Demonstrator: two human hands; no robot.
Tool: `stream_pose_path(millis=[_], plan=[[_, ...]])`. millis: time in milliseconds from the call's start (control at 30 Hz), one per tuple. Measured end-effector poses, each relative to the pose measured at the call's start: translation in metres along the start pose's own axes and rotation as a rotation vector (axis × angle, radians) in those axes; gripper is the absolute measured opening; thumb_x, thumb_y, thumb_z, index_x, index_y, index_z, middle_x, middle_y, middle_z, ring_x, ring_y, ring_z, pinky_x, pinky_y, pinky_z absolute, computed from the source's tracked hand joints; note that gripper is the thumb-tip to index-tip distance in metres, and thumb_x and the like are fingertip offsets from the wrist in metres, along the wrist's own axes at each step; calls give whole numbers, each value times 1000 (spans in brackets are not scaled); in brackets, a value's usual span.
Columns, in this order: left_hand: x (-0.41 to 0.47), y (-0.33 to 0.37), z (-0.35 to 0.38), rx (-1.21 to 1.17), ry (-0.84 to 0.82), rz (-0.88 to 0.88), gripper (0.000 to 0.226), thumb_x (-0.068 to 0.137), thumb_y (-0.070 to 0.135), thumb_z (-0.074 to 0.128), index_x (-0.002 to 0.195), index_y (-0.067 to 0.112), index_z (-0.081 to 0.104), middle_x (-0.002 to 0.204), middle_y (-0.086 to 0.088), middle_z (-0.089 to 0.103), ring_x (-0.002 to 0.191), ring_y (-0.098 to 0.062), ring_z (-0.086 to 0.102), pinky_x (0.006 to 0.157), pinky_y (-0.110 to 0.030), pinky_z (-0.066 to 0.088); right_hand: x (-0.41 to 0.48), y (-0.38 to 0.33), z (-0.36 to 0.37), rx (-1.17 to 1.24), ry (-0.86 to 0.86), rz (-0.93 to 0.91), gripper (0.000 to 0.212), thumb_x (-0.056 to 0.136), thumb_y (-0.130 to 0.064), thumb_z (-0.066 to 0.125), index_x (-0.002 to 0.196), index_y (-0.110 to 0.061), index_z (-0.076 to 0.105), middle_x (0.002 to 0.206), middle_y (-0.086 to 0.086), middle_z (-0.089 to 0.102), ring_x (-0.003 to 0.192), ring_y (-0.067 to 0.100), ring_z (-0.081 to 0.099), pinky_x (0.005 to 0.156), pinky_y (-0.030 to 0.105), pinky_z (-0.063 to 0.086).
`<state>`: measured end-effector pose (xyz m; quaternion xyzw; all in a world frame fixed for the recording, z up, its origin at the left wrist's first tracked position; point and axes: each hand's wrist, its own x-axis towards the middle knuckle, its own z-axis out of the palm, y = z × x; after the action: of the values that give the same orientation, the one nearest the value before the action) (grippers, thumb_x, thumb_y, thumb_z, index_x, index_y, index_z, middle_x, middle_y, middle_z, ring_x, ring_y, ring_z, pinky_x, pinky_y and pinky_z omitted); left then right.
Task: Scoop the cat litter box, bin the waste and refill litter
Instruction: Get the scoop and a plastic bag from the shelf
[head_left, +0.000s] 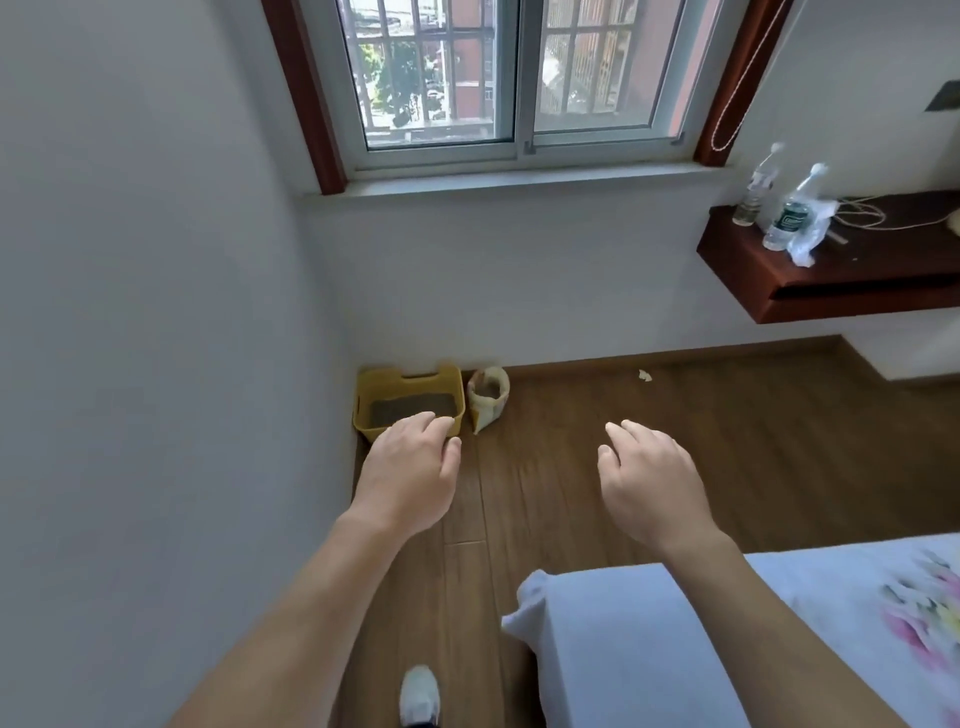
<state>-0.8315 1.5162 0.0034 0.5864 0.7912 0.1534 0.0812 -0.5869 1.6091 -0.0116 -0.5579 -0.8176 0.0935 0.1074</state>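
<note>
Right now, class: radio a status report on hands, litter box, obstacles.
Left hand, right hand open, empty. Litter box in corner, bag beside it. Bed at right.

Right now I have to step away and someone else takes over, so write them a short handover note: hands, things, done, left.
Left hand: open, empty, held out toward the yellow litter box.
Right hand: open, empty, over the floor.
Yellow litter box: in the corner under the window, grey litter inside. The open litter bag stands just right of it.
No scoop or bin in view.
Done: nothing that shows.
Left: scoop, bin the waste, refill.
</note>
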Motion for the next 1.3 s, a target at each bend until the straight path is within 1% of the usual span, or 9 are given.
stream_pose_path(millis=[167, 300, 500, 667, 833, 933, 1067, 1200, 1300], plan=[[92, -27, 3, -37, 6, 20, 39, 103, 34, 38, 136, 19, 55, 137, 1, 56, 129, -19, 47, 108, -34, 36, 78, -13, 16, 23, 20, 93, 41, 101, -29, 38, 136, -15, 55, 140, 3, 56, 132, 24, 46, 113, 40, 32], [170, -47, 7, -63, -38, 72, 41, 103, 35, 38, 137, 19, 55, 138, 1, 56, 130, -18, 47, 108, -33, 36, 140, -24, 31, 15, 19, 200, 43, 101, -29, 40, 138, -14, 54, 142, 4, 54, 134, 25, 45, 114, 41, 31], [272, -38, 14, -65, -140, 202, 41, 104, 37, 36, 136, 21, 55, 139, 4, 55, 128, -17, 49, 108, -32, 39, 197, -18, 29, -16, 46, 348, 40, 99, -27, 45, 133, -11, 59, 136, 7, 59, 126, 28, 52, 108, 42, 38], [346, 0, 43, -64, -207, 281, 43, 103, 41, 32, 137, 27, 53, 143, 7, 52, 132, -16, 45, 113, -34, 37, 239, 20, 29, -13, 71, 458, 46, 97, -31, 37, 130, -12, 61, 133, 5, 61, 123, 28, 55, 105, 41, 40], [409, 51, 66, -38, -238, 345, 43, 104, 40, 32, 139, 26, 52, 143, 8, 50, 132, -15, 44, 112, -30, 35, 284, 75, 25, 27, 113, 539, 37, 99, -25, 44, 127, -11, 63, 129, 5, 64, 120, 28, 56, 103, 39, 41], [446, 87, 74, -13, -235, 390, 41, 104, 39, 32, 136, 26, 54, 143, 9, 51, 133, -15, 43, 112, -30, 34, 312, 110, 13, 40, 136, 562, 43, 100, -29, 39, 132, -13, 61, 136, 4, 60, 126, 26, 53, 107, 39, 39], [487, 143, 84, 3, -222, 475, 39, 104, 37, 33, 133, 26, 56, 138, 9, 54, 132, -16, 44, 111, -30, 33, 340, 157, -4, 12, 130, 595, 42, 100, -30, 42, 136, -14, 57, 141, 4, 56, 131, 24, 49, 110, 39, 36], [520, 196, 101, 10, -244, 561, 39, 104, 37, 33, 132, 25, 57, 137, 9, 54, 132, -16, 44, 111, -31, 32, 357, 199, -19, -17, 165, 639, 45, 98, -33, 37, 130, -13, 62, 134, 5, 61, 125, 26, 55, 106, 40, 41], [549, 237, 123, 17, -260, 624, 39, 103, 37, 33, 131, 24, 58, 135, 8, 56, 132, -18, 45, 112, -33, 34, 371, 236, -26, -43, 193, 678, 39, 96, -29, 44, 123, -11, 67, 127, 7, 65, 118, 29, 59, 101, 41, 45]])
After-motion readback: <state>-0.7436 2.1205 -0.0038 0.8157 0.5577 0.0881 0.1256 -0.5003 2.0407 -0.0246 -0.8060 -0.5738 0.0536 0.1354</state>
